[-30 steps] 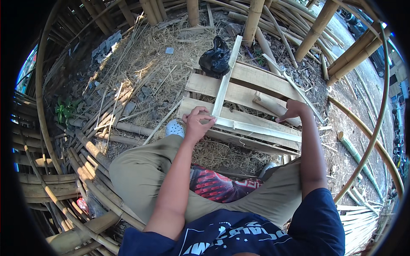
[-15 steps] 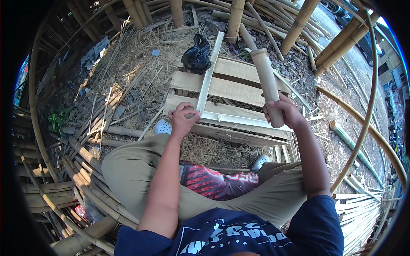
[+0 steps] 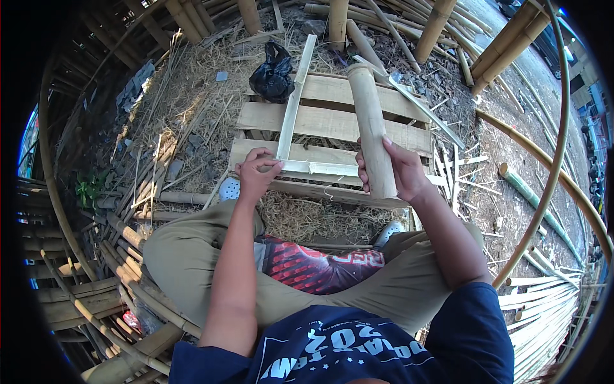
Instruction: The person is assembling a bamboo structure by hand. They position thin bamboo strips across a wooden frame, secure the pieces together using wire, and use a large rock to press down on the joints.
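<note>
Two pale split-bamboo strips meet at a corner on a low wooden slatted bench. One long strip (image 3: pixel 296 102) runs away from me, and the other strip (image 3: pixel 329 168) lies crosswise along the bench's near side. At their corner my left hand (image 3: pixel 257 171) is closed, thumb and forefinger pinched together; whatever is between the fingertips is too small to make out. My right hand (image 3: pixel 398 168) is wrapped round the lower part of a thick bamboo length (image 3: pixel 371 121), which is raised over the bench with its far end pointing away from me. It covers part of the crosswise strip.
The slatted bench (image 3: pixel 332 121) stands before my crossed legs. A black plastic bag (image 3: pixel 272 73) sits at its far left corner. Bamboo poles (image 3: pixel 441 29) stand and lie beyond. At right are a curved bamboo hoop (image 3: pixel 555 160), a green pole (image 3: pixel 537 208) and stacked strips (image 3: pixel 543 320).
My right hand has brought the bamboo length leftward, nearer the corner, and it stands less tilted. My left hand stays pinched at the corner. The whole view has shifted slightly.
</note>
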`<state>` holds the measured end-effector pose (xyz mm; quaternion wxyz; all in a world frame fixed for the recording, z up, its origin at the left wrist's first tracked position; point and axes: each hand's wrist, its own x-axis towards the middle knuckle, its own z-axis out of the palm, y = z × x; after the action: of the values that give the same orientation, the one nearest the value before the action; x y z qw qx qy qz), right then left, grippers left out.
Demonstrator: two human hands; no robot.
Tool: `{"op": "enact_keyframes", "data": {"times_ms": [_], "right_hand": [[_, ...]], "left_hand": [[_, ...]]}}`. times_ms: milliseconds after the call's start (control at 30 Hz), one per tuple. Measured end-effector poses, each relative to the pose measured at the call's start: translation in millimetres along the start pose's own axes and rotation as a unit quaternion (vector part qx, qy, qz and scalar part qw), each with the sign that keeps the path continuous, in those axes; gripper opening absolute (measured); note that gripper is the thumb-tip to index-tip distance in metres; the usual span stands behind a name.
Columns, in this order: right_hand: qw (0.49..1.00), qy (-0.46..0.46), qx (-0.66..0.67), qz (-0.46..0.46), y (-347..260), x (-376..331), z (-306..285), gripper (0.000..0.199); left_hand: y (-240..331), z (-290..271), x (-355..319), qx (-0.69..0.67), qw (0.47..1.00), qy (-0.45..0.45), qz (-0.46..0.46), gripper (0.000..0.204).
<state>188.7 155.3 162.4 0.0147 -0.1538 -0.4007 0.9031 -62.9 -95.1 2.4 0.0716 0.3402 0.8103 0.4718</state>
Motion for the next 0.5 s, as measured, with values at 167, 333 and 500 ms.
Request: {"op": "enact_keyframes", "data": {"times_ms": [167,333,500], "right_hand": [[0.997,0.016,-0.068,-0.016,1,7,3,0.062],[0.987,0.005,-0.158,-0.026,-12,-2,17,0.064],[0.947,0.049,-0.314,-0.032,-11,-5,30,0.064]], "left_hand": [[-5,3,-2,-0.006,1.0,0.004,0.002,0.021],[1,9,7,0.008,1.0,-0.006,-0.016,0.021],[-11,4,3,-0.017,1.0,0.024,-0.005,0.022]]}}
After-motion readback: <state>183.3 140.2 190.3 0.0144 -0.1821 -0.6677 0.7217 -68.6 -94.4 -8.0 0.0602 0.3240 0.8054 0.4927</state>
